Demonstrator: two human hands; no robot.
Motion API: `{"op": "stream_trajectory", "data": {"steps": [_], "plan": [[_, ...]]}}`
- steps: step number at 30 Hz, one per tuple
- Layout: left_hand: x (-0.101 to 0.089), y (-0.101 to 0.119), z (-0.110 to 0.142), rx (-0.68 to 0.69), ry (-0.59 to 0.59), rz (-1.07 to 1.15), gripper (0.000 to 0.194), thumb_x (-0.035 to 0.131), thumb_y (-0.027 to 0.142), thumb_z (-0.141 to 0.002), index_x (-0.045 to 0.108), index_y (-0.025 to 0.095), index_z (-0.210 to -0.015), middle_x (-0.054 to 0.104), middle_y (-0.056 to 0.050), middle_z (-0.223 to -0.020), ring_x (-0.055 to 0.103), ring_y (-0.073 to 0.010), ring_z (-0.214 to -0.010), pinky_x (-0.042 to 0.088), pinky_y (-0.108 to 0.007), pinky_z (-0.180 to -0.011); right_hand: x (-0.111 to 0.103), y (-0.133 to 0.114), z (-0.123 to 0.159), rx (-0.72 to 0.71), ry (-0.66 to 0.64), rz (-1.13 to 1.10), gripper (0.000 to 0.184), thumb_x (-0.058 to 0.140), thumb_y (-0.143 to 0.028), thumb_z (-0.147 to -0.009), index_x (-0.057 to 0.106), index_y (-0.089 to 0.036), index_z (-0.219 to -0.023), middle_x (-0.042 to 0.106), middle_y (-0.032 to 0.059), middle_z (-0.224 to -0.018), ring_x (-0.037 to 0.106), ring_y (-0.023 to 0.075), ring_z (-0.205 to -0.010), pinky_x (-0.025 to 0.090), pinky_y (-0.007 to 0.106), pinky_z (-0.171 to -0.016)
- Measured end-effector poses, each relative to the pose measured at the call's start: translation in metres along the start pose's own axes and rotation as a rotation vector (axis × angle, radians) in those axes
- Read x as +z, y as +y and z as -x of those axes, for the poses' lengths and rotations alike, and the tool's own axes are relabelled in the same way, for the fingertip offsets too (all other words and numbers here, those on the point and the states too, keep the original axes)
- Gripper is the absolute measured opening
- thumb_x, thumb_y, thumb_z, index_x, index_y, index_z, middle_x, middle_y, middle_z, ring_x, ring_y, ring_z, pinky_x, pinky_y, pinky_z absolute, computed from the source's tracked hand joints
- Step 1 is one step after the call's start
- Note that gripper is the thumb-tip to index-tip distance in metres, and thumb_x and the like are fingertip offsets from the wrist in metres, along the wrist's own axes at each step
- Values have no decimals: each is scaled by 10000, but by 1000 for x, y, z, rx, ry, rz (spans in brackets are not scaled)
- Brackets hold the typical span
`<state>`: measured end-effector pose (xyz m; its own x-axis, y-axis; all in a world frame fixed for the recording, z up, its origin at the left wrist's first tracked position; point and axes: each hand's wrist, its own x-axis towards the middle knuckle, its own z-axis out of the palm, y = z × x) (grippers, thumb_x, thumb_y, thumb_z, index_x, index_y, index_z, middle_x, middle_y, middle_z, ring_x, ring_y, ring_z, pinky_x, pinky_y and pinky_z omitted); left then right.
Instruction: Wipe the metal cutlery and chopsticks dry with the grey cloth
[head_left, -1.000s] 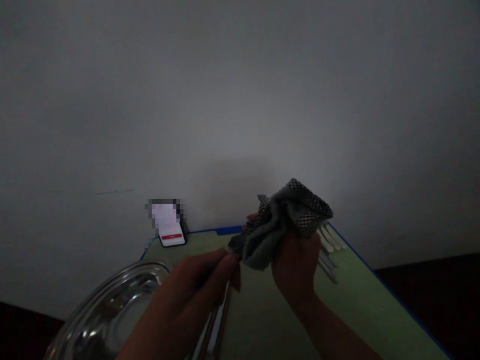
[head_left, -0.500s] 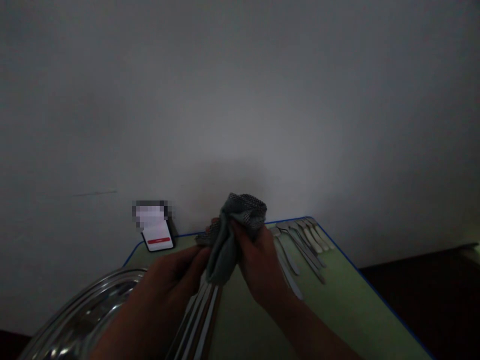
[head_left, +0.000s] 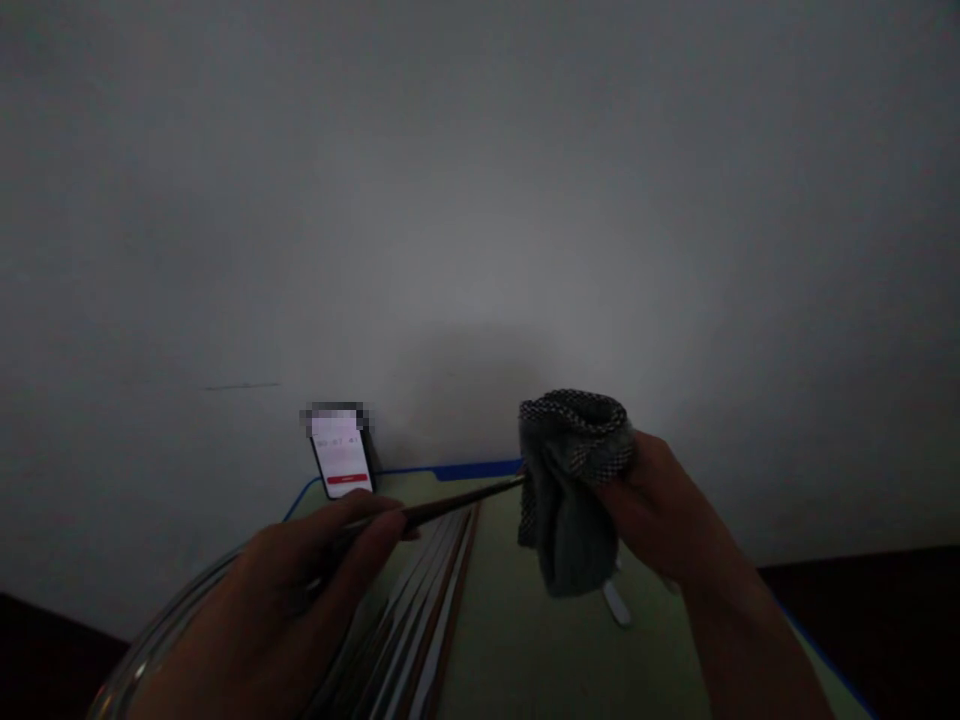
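My left hand (head_left: 330, 560) is closed around one end of a slim, dark piece of cutlery (head_left: 457, 498), held nearly level above the table. Its far end disappears into a grey-green cloth (head_left: 574, 540) with a black-and-white checked side, so its kind does not show. The cloth is bunched in my right hand (head_left: 660, 500), whose fingers grip its right side. Below, several long, thin metal and brown pieces (head_left: 431, 620) lie side by side. One pale cutlery handle (head_left: 617, 605) shows beneath the cloth; the cloth and right hand hide the area behind.
A lit phone (head_left: 346, 465) leans against the grey wall (head_left: 480, 200) at the back left. The pale green table (head_left: 540, 660) has a blue edge. The rim of a shiny metal bowl (head_left: 142, 655) shows at lower left, partly behind my left arm.
My right hand and the cloth have moved right, away from my left hand. The cutlery's shaft now shows between them. The view has shifted, and the forks at right are now hidden.
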<state>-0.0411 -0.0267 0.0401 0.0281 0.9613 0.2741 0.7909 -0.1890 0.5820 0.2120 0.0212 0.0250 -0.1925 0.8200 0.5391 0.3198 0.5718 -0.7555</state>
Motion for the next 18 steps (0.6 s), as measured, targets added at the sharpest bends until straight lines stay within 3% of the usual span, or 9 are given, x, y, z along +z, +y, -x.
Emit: {"op": "stream_trajectory", "data": {"steps": [4,7,9,11,15,18], "plan": [[12,14,3,91,-63,30,334,375,457,-859,616,242,-775,672,13,-667,611,-152,-590,470,-195,-504,11,-1,-4,119,92,-269,131,619,-242,-744,680,-151,-816,690,23,-741,620,144,-674,501,253,-613],[28,34,9,127,-117,21,268,386,416,-866,604,265,-826,679,25,-678,625,-153,-583,469,-208,-526,28,-9,-8,287,316,-721,261,573,-409,-778,655,-164,-737,667,7,-614,600,134,-496,504,262,-471],[39,47,10,129,-199,31,259,366,373,-880,598,259,-874,680,17,-700,633,-159,-606,473,-223,-557,40,-16,-11,314,489,-913,315,532,-451,-800,628,-175,-683,657,-2,-579,614,129,-495,508,243,-466],[49,56,7,112,-219,45,280,325,344,-898,586,243,-908,685,-5,-748,640,-175,-654,476,-244,-595,49,-20,-11,317,568,-1017,325,516,-457,-811,613,-183,-665,659,-5,-582,638,128,-548,524,235,-515],[61,60,-4,91,-254,83,324,280,317,-905,552,221,-1054,693,-49,-877,647,-205,-771,481,-275,-672,66,-20,-7,396,543,-1092,287,545,-453,-791,613,-188,-704,680,11,-635,667,157,-641,539,260,-583],[64,56,-9,66,-248,78,347,275,323,-897,557,202,-1059,693,-71,-912,650,-215,-784,485,-279,-687,78,-18,-5,450,472,-1157,296,557,-467,-776,628,-180,-752,695,31,-665,674,175,-662,546,290,-614]]}}
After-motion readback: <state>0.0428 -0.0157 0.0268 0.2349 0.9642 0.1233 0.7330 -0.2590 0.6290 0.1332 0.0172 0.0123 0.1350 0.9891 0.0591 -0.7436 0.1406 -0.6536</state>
